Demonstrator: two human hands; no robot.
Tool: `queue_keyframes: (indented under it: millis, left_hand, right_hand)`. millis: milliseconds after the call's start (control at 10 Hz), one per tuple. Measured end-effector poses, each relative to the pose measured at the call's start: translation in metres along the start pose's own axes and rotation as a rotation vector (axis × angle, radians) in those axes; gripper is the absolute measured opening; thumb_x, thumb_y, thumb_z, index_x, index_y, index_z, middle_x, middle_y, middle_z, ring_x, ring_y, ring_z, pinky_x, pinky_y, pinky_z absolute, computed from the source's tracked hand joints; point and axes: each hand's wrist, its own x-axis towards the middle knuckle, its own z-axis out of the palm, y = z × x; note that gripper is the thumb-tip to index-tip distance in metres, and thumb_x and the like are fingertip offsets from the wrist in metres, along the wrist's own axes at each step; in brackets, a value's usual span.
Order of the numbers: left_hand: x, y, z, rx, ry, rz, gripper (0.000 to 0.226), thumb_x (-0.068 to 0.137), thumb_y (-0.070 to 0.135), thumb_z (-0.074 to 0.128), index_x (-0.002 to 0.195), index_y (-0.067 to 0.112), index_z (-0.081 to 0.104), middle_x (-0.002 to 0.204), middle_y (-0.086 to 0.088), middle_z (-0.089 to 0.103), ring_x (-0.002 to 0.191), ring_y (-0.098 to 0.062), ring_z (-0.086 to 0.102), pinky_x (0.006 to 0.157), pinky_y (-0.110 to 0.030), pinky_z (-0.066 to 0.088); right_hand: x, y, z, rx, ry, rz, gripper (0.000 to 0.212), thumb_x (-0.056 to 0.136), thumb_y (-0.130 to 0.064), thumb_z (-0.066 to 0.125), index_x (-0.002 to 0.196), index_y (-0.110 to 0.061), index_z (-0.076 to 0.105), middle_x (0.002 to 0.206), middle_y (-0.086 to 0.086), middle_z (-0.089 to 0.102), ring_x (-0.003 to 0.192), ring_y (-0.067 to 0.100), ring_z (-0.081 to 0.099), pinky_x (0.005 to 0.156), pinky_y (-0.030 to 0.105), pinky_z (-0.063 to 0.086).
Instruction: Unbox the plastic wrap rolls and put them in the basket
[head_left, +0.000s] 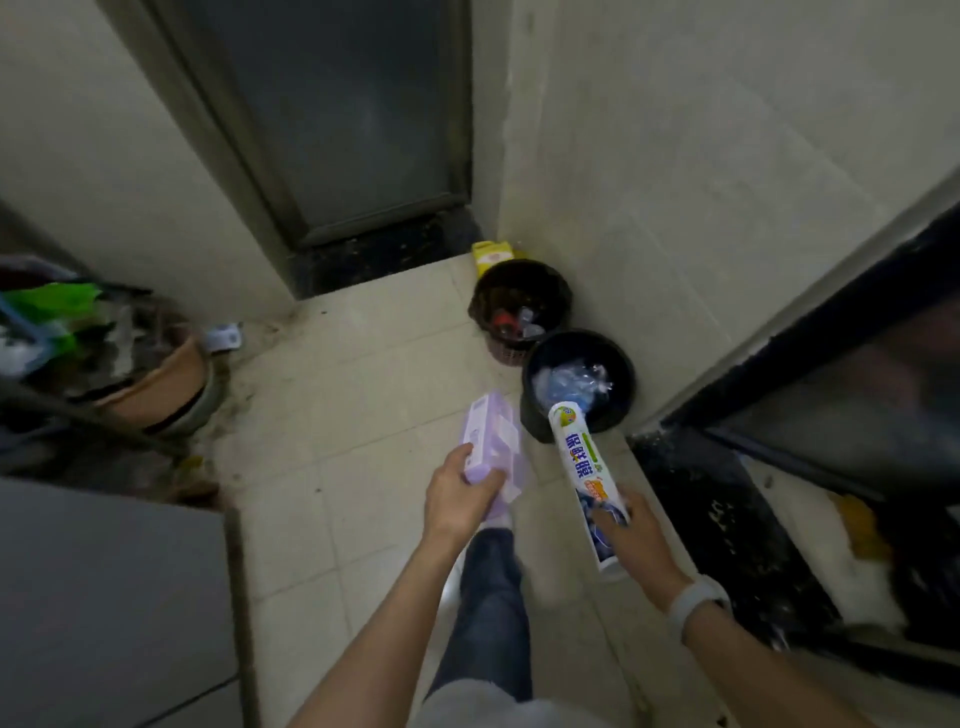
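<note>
While both arms reach forward over pale floor tiles (363, 431), two hands each carry one box. Left hand (460, 499) is clamped round the near end of one lilac box (493, 447), thumb on top, fingers underneath; box looks opened, with a flap sticking out on its right side. Right hand (631, 535), with one white wristband (696, 603) on the wrist, grips the near end of one long white printed box (582, 467), fingers wrapped over it. This box points away and up-left, and its far end overlaps the rim of the nearer bin. One leg in dark trousers (491, 592) shows between the arms. Beyond the hands, two round black bins sit along the right wall: nearer bin (579, 384) holds crumpled clear plastic, farther bin (522, 306) has a mesh side and holds mixed rubbish, red and clear bits. Bins touch or nearly touch each other. One yellow carton (491, 254) stands behind the farther bin in the corner. Left side: one heap of clutter with a green bag (52, 306) and a brown tub (166, 374). One small scrap of packaging (223, 338) lies on the floor by the wall. Farthest back is one dark door (343, 119). No bare roll visible; can't tell if the boxes still hold rolls.
</note>
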Motion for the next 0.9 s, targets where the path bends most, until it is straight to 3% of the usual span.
queue_keyframes:
  millis: [100,300,400,500,600,700,800,900]
  left_hand:
    - [0.085,0.047,0.047,0.046,-0.114,-0.041,0.059,0.079,0.029,0.065,0.132,0.015,0.045,0.122,-0.012,0.061,0.105,-0.027,0.059,0.086,-0.026,0.043]
    - [0.251,0.075,0.147,0.327,-0.242,0.057,0.06,0.08,0.034,0.065,0.134,0.019,0.042,0.127,-0.016,0.052,0.104,-0.03,0.058,0.086,-0.028,0.044]
    - [0.323,0.053,0.202,0.437,-0.235,0.083,0.059,0.082,0.035,0.061,0.134,0.018,0.039,0.128,-0.017,0.043,0.104,-0.036,0.056,0.09,-0.036,0.044]
    - [0.385,0.02,0.256,0.48,-0.192,0.13,0.056,0.084,0.037,0.059,0.131,0.013,0.038,0.13,-0.018,0.04,0.107,-0.037,0.054,0.084,-0.039,0.046]
    - [0.431,-0.009,0.304,0.492,-0.147,0.166,0.058,0.084,0.03,0.061,0.131,0.012,0.034,0.131,-0.017,0.035,0.108,-0.038,0.051,0.081,-0.045,0.049]
    - [0.459,-0.034,0.339,0.512,-0.119,0.131,0.06,0.084,0.023,0.062,0.134,0.012,0.029,0.137,-0.015,0.028,0.111,-0.037,0.05,0.084,-0.047,0.05]
    - [0.473,-0.055,0.356,0.611,-0.184,0.144,0.055,0.087,0.018,0.058,0.132,0.011,0.029,0.14,-0.016,0.025,0.11,-0.038,0.052,0.082,-0.046,0.052]
    - [0.476,-0.067,0.357,0.721,-0.243,0.168,0.055,0.087,0.023,0.057,0.133,0.011,0.028,0.142,-0.016,0.026,0.116,-0.036,0.048,0.091,-0.045,0.05]
  right_hand:
    - [0.081,-0.02,-0.017,0.055,0.037,0.125,0.035,0.087,-0.007,0.056,0.12,-0.001,0.046,0.116,0.021,0.057,0.095,0.03,0.057,0.075,0.034,0.044]
    - [0.249,-0.028,-0.019,0.173,0.092,0.259,0.031,0.089,-0.011,0.054,0.118,0.0,0.05,0.102,0.014,0.056,0.077,0.017,0.054,0.056,0.019,0.045]
    - [0.325,-0.003,-0.008,0.124,0.114,0.259,0.036,0.089,-0.01,0.052,0.124,-0.003,0.046,0.118,0.02,0.056,0.096,0.026,0.054,0.077,0.028,0.046]
    - [0.397,0.032,0.001,-0.12,0.095,0.122,0.053,0.09,-0.012,0.051,0.138,-0.008,0.03,0.129,0.02,0.048,0.109,0.03,0.052,0.088,0.031,0.043]
    - [0.464,0.067,0.005,-0.456,0.058,-0.041,0.054,0.092,-0.015,0.048,0.141,-0.015,0.024,0.131,0.021,0.043,0.104,0.036,0.054,0.084,0.038,0.05]
    - [0.515,0.097,0.009,-0.72,-0.001,-0.103,0.052,0.092,-0.014,0.044,0.14,-0.017,0.024,0.142,0.018,0.032,0.115,0.038,0.044,0.091,0.043,0.046]
    - [0.544,0.125,0.016,-0.843,-0.15,-0.14,0.058,0.093,-0.01,0.039,0.143,-0.015,0.009,0.154,0.013,0.012,0.134,0.033,0.025,0.107,0.04,0.034]
    - [0.553,0.139,0.021,-0.924,-0.306,-0.127,0.065,0.094,-0.008,0.037,0.143,-0.009,-0.005,0.156,0.013,-0.005,0.143,0.028,0.002,0.117,0.039,0.016]
